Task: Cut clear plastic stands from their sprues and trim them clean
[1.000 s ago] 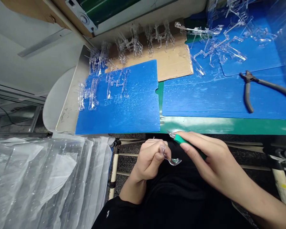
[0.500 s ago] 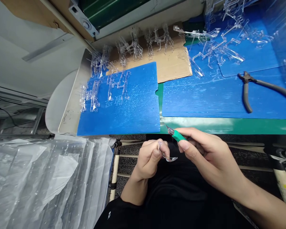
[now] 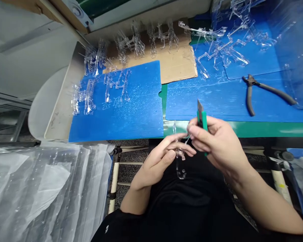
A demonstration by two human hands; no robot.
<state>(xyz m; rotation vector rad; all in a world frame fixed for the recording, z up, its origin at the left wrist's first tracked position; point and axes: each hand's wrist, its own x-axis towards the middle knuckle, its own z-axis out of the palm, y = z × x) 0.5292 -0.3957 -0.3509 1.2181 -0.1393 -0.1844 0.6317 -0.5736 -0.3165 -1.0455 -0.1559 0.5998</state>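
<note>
Green knife (image 3: 204, 123): gripped in your right hand, its blade pointing to 12 o'clock, above the green edge of the bench.
Right hand (image 3: 215, 143): closed around the green knife, thumb pressed against the handle, at 2 o'clock from your left hand.
Left hand (image 3: 158, 163): fingers loosely extended and slightly parted, with the clear part held among them; your 2 hands meet or nearly meet at the fingertips.
Clear part (image 3: 181, 175): at your left fingers, just your side of the bench edge, its curved end hanging toward 6 o'clock.
Pliers (image 3: 249, 81): lying on the right blue sheet (image 3: 212, 107) at 1 o'clock from your right hand, the 2 grey handles spread apart.
Left blue sheet (image 3: 138, 117): at 11 o'clock from your left hand, with clear mouldings (image 3: 89, 97) on it.
Cardboard (image 3: 178, 65): at 12 o'clock, beyond the left blue sheet, carrying more clear pieces (image 3: 137, 43).
Tangled pieces (image 3: 222, 50): at 12 to 1 o'clock, on the blue sheets beyond your right hand.
Plastic wrapping (image 3: 20, 191): at 9 o'clock, beside the bench.
</note>
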